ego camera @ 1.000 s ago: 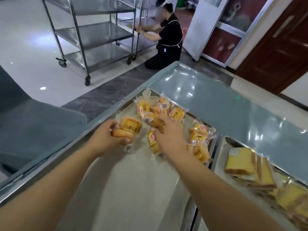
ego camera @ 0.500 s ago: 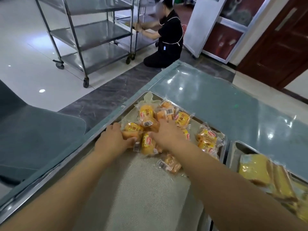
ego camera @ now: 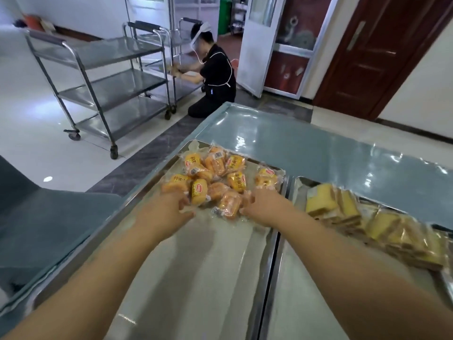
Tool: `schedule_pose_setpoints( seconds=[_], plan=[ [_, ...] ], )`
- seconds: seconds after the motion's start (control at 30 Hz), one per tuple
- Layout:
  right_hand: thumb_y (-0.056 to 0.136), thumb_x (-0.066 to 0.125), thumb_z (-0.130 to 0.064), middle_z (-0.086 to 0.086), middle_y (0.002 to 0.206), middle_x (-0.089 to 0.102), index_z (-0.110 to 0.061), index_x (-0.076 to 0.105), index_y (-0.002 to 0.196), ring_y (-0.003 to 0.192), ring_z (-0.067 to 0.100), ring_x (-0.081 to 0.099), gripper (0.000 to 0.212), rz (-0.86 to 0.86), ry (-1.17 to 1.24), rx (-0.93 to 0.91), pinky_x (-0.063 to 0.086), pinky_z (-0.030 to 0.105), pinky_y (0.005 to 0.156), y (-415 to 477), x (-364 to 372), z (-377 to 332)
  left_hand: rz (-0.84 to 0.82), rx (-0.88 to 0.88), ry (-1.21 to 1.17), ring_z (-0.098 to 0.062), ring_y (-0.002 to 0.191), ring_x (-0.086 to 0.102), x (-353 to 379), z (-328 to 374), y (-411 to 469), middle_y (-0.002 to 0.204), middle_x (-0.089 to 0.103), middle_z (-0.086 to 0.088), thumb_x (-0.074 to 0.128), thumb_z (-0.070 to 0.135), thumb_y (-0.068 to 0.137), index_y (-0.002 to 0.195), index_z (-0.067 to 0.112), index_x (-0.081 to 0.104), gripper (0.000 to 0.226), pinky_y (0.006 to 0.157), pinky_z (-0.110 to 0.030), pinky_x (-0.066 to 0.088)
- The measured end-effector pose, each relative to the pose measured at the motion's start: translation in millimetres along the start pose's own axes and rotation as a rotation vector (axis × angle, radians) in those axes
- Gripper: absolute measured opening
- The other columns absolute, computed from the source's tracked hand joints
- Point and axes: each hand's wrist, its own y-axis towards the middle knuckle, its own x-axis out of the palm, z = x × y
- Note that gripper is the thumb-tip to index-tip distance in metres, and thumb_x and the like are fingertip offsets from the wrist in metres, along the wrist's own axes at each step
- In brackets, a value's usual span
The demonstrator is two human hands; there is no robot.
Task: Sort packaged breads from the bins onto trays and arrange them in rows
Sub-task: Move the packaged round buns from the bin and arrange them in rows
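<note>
The buns (ego camera: 215, 177) are small, light and soft, each sealed in a slick clear wrapper. They can be squashed by a hard squeeze, and the film is likely to slide under the fingers. Each packet is best taken across its middle, thumb on one side and fingers on the other, with light pressure. The crimped ends are better left alone, since a bun held there will dangle and twist.

The buns are heaped in a loose pile at the far end of the lined tray (ego camera: 196, 278), which is set on the counter (ego camera: 318, 148). No row has been formed yet, and the near part of the tray is bare.

Both hands are placed at the near edge of the pile. The left hand (ego camera: 166, 212) is set against the near-left packets, the right hand (ego camera: 266, 204) against the near-right ones. The fingers of both are bent and touch the wrappers. Because of motion blur, it cannot be told whether any packet is actually gripped.

Cake slices (ego camera: 321, 200) in wrappers are stacked in a second tray (ego camera: 297, 185), just beside the first and to the right of the right hand.
</note>
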Motion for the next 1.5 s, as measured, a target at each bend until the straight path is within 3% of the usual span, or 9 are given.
schedule_pose_setpoints(
  seconds=[0.13, 0.27, 0.4, 0.7, 1.0, 1.23, 1.33, 1.5],
  plan=[
    [0.089, 0.057, -0.037, 0.003, 0.095, 0.059, -0.017, 0.056, 0.096, 0.087, 0.020, 0.056, 0.021, -0.046, -0.046, 0.066, 0.045, 0.032, 0.069, -54.7, 9.0, 46.7, -0.086, 0.035, 0.101, -0.012, 0.090, 0.057, 28.3, 32.6, -30.1, 0.102, 0.061, 0.008, 0.063, 0.053, 0.082, 0.108, 0.029, 0.058, 0.036, 0.077, -0.031, 0.049],
    [0.089, 0.056, -0.046, 0.004, 0.124, 0.057, -0.018, 0.053, 0.125, 0.111, 0.024, 0.054, 0.046, -0.070, -0.054, 0.148, 0.046, 0.038, 0.092, -112.1, 12.8, 110.7, -0.173, 0.158, 0.205, -0.010, 0.090, 0.057, 60.7, 82.0, -62.8, 0.104, 0.060, 0.009, 0.057, 0.056, 0.084, 0.108, 0.031, 0.056, 0.035, 0.075, -0.029, 0.049],
    [0.090, 0.057, -0.048, 0.003, 0.136, 0.050, -0.020, 0.047, 0.134, 0.121, 0.024, 0.048, 0.053, -0.131, -0.061, 0.182, 0.041, 0.035, 0.095, -178.5, 5.5, 181.5, -0.217, 0.256, 0.227, -0.012, 0.090, 0.057, 92.7, 145.3, -99.2, 0.102, 0.061, 0.008, 0.059, 0.054, 0.083, 0.101, 0.032, 0.056, 0.028, 0.077, -0.032, 0.051],
    [0.092, 0.056, -0.046, 0.003, 0.138, 0.049, -0.020, 0.043, 0.138, 0.122, 0.023, 0.048, 0.055, -0.188, -0.165, 0.188, 0.039, 0.033, 0.095, -330.8, -9.4, 325.3, -0.299, 0.432, 0.243, -0.010, 0.097, 0.054, 171.2, 294.2, -207.6, 0.108, 0.060, 0.012, 0.057, 0.060, 0.082, 0.111, 0.033, 0.055, 0.040, 0.079, -0.029, 0.047],
    [0.090, 0.057, -0.049, 0.000, 0.136, 0.050, -0.025, 0.040, 0.139, 0.120, 0.021, 0.049, 0.057, -0.157, -0.162, 0.307, 0.041, 0.033, 0.095, -391.4, -36.3, 424.9, -0.253, 0.640, 0.282, -0.008, 0.096, 0.054, 192.0, 400.7, -232.2, 0.110, 0.059, 0.013, 0.054, 0.059, 0.085, 0.115, 0.033, 0.055, 0.040, 0.076, -0.026, 0.046],
    [0.091, 0.056, -0.048, -0.002, 0.136, 0.051, -0.026, 0.041, 0.140, 0.122, 0.021, 0.049, 0.056, 0.003, -0.141, 0.404, 0.036, 0.028, 0.093, -422.7, -92.4, 477.7, -0.217, 0.822, 0.277, -0.008, 0.088, 0.055, 187.1, 496.0, -198.7, 0.099, 0.060, 0.013, 0.058, 0.056, 0.084, 0.099, 0.034, 0.055, 0.027, 0.071, -0.027, 0.046],
    [0.089, 0.058, -0.048, -0.002, 0.131, 0.055, -0.028, 0.045, 0.135, 0.114, 0.021, 0.053, 0.052, 0.103, -0.063, 0.453, 0.039, 0.030, 0.092, -442.2, -119.1, 504.4, -0.173, 0.901, 0.259, -0.006, 0.086, 0.052, 185.3, 541.4, -196.4, 0.090, 0.056, 0.016, 0.057, 0.057, 0.083, 0.095, 0.036, 0.052, 0.024, 0.081, -0.031, 0.047],
    [0.088, 0.060, -0.048, -0.007, 0.128, 0.055, -0.029, 0.046, 0.134, 0.106, 0.014, 0.054, 0.052, 0.205, 0.051, 0.528, 0.037, 0.026, 0.090, -480.7, -146.3, 563.0, -0.169, 0.975, 0.144, -0.002, 0.079, 0.055, 195.6, 612.9, -205.8, 0.087, 0.058, 0.018, 0.063, 0.055, 0.080, 0.094, 0.034, 0.060, 0.025, 0.073, -0.029, 0.050]
  ],
)
